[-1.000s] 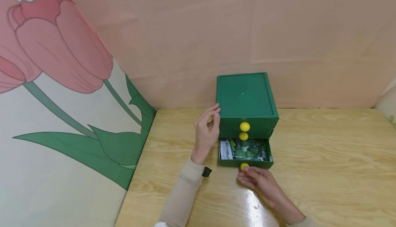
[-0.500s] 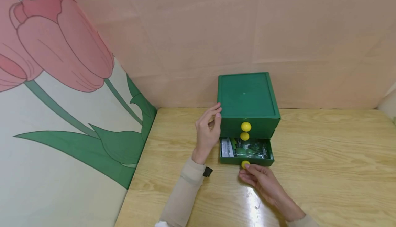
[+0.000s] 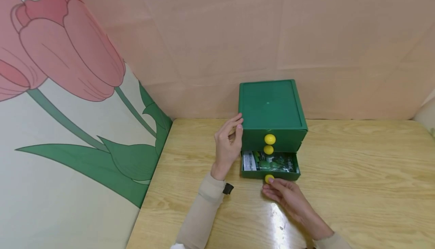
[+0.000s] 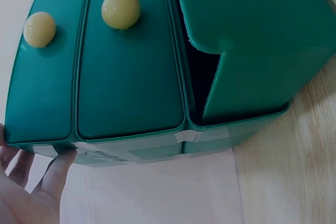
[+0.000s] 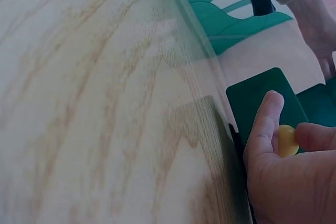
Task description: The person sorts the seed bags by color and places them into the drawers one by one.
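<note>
A green drawer cabinet (image 3: pixel 270 103) with yellow ball knobs stands on the wooden table. Its bottom drawer (image 3: pixel 289 174) is pulled out, showing printed plastic-wrapped packets (image 3: pixel 276 162) inside. My right hand (image 3: pixel 289 198) pinches the yellow knob (image 3: pixel 268 178) of that drawer; the thumb and a finger sit on either side of the knob (image 5: pixel 287 141) in the right wrist view. My left hand (image 3: pixel 227 143) touches the cabinet's left side near the top front corner. In the left wrist view, thumb and fingers of the left hand (image 4: pixel 31 192) rest along the side edge, and the upper two drawers (image 4: pixel 128 77) are closed.
A pinkish cloth (image 3: pixel 217 45) hangs behind the table (image 3: pixel 367 188). A panel with a painted tulip (image 3: pixel 68 53) borders the left side. Clear tape (image 4: pixel 126 153) runs along the cabinet's side.
The bottom drawer has slid slightly inward, with my right hand following on its knob. My left hand has stayed at the cabinet's side.
</note>
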The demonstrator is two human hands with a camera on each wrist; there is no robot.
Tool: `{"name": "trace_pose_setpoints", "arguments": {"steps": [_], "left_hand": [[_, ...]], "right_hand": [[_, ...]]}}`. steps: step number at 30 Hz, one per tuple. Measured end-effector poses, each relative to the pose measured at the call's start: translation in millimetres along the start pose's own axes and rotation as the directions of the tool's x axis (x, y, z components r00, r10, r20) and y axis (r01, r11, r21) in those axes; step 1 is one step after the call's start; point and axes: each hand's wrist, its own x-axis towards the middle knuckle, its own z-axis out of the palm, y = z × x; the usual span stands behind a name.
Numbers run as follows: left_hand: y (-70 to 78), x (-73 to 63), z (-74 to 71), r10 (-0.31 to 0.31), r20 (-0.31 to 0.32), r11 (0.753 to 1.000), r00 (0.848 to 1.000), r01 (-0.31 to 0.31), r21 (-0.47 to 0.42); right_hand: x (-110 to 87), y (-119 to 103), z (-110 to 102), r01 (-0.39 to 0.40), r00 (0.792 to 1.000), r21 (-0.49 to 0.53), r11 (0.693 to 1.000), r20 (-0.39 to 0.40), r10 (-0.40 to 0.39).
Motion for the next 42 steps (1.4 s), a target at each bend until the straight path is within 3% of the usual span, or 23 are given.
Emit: {"name": "trace_pose_setpoints", "arguments": {"steps": [12, 33, 42], "left_hand": [[0.8, -0.5, 0.8, -0.012, -0.007, 1.0, 1.0, 0.012, 0.016], [1.8, 1.6, 2.6, 0.003, -0.026, 1.0, 1.0, -0.003, 0.029], [4.3, 0.4, 1.9, 0.006, -0.029, 0.999, 1.0, -0.005, 0.032]], "right_hand": [[5.8, 0.4, -0.3, -0.02, 0.999, -0.044, 0.999, -0.031, 0.018], [10.6, -4.3, 0.1, 0.014, 1.0, -0.003, 1.0, -0.022, -0.014], [11.1, -6.2, 2.2, 0.011, 1.0, -0.033, 0.999, -0.024, -0.012]]}}
